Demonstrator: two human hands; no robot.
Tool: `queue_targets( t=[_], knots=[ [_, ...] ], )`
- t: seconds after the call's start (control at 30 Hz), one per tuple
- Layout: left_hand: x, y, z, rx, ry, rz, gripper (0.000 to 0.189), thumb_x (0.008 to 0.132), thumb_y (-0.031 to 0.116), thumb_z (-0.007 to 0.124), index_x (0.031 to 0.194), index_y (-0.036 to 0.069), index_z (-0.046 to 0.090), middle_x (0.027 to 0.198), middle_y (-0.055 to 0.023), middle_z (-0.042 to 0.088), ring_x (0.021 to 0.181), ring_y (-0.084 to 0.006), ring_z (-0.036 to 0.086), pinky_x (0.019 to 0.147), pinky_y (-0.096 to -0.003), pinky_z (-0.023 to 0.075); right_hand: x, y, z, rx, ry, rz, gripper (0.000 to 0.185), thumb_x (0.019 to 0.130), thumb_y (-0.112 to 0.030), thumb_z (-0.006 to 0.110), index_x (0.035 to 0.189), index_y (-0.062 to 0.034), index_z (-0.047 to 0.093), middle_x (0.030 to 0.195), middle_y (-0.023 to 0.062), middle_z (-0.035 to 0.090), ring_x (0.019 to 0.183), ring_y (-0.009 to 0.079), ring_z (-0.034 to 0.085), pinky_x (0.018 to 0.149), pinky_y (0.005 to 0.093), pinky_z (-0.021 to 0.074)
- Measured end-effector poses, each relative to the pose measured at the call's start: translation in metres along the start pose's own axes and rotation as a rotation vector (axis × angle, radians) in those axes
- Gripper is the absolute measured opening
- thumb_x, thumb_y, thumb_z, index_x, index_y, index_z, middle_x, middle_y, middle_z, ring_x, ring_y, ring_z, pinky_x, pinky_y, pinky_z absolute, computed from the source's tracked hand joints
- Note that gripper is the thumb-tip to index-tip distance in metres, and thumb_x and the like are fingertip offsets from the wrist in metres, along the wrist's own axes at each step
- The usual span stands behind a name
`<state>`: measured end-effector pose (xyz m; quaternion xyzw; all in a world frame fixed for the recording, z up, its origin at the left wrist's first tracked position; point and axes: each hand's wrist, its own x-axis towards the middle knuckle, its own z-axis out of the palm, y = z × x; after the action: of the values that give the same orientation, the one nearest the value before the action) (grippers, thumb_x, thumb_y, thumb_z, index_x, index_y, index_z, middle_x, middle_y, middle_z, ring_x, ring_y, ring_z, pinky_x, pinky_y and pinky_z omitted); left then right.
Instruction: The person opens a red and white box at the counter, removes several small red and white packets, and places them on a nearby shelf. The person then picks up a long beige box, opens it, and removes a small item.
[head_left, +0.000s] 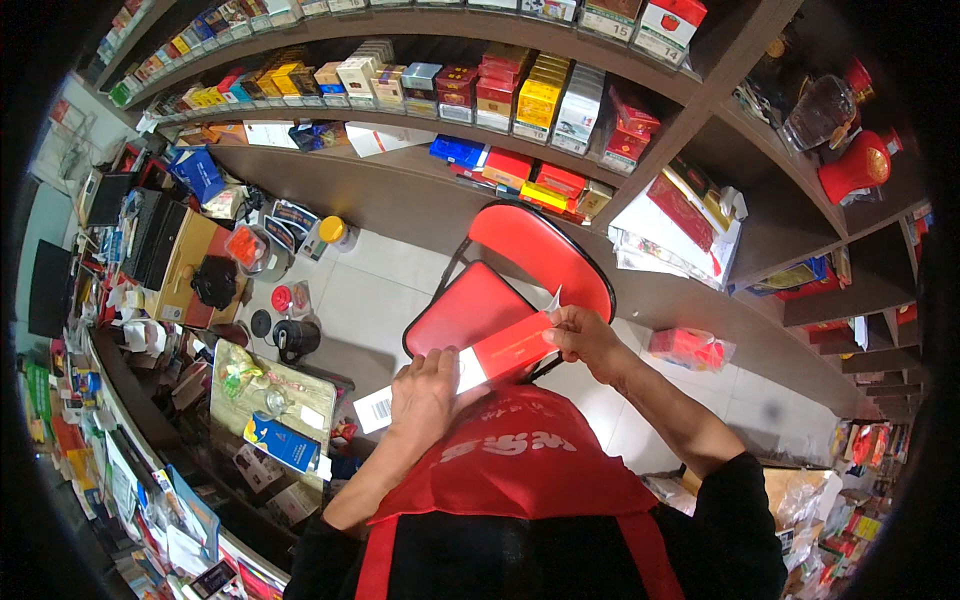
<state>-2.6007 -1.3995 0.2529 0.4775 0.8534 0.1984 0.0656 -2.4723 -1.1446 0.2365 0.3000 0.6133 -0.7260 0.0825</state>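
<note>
A long red and white cardboard carton (513, 348) lies slantwise across my body, above a red apron (517, 457). My left hand (426, 390) is closed around its white part, with a printed code on the end that sticks out beyond the hand. At the carton's red end, my right hand (576, 334) pinches the edge between thumb and fingers, beside a small raised white flap (553, 301). Beyond the carton stands a folding chair with a red padded seat (472, 307) and a red backrest (544, 236). The carton's contents are hidden.
Shelves (420, 112) with rows of cigarette packs run along the far side. A small table (225, 375) at the left bears a blue box (283, 441). A black kettle (296, 339) and a yellow-lidded jar (334, 231) stand on the tiled floor, and a wrapped red package (690, 348) lies right.
</note>
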Motion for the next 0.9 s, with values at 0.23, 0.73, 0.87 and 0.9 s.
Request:
queue_targets(
  t=[0.23, 0.73, 0.87, 0.9],
  knots=[
    [-0.002, 0.001, 0.003, 0.064, 0.005, 0.01, 0.067, 0.074, 0.051, 0.078, 0.109, -0.003, 0.061, 0.092, -0.0159, 0.065, 0.082, -0.0344, 0.065, 0.072, -0.0444, 0.0508, 0.002, 0.014, -0.006, 0.091, -0.021, 0.231, 0.034, 0.094, -0.039, 0.065, 0.083, -0.009, 0.057, 0.065, 0.0007, 0.052, 0.059, 0.0106, 0.048, 0.055, 0.0272, 0.0389],
    [-0.008, 0.005, 0.018, -0.007, 0.135, -0.116, 0.062, 0.078, 0.053, 0.074, 0.103, -0.001, 0.059, 0.079, -0.0159, 0.062, 0.072, -0.0356, 0.065, 0.064, -0.0438, 0.052, 0.01, 0.003, 0.026, -0.362, 0.261, -0.633, 0.016, 0.101, -0.012, 0.054, 0.088, -0.0043, 0.049, 0.072, -0.0029, 0.043, 0.064, 0.0038, 0.04, 0.056, 0.0235, 0.0338],
    [-0.01, 0.0, 0.022, 0.003, 0.179, -0.1, 0.063, 0.077, 0.052, 0.075, 0.105, -0.001, 0.059, 0.083, -0.016, 0.061, 0.074, -0.0363, 0.063, 0.066, -0.0448, 0.0504, 0.011, -0.011, 0.022, -0.274, 0.136, -0.421, 0.022, 0.101, -0.021, 0.056, 0.085, -0.0065, 0.052, 0.071, -0.0048, 0.043, 0.061, 0.0033, 0.039, 0.052, 0.0234, 0.0318],
    [-0.012, -0.003, 0.021, 0.022, 0.17, -0.085, 0.064, 0.078, 0.052, 0.075, 0.107, -0.001, 0.058, 0.085, -0.0168, 0.061, 0.075, -0.0378, 0.062, 0.066, -0.0457, 0.05, 0.013, -0.014, 0.018, -0.295, 0.05, -0.297, 0.024, 0.101, -0.024, 0.057, 0.084, -0.0072, 0.054, 0.07, -0.0055, 0.043, 0.06, 0.0031, 0.038, 0.051, 0.0233, 0.031]
  ],
)
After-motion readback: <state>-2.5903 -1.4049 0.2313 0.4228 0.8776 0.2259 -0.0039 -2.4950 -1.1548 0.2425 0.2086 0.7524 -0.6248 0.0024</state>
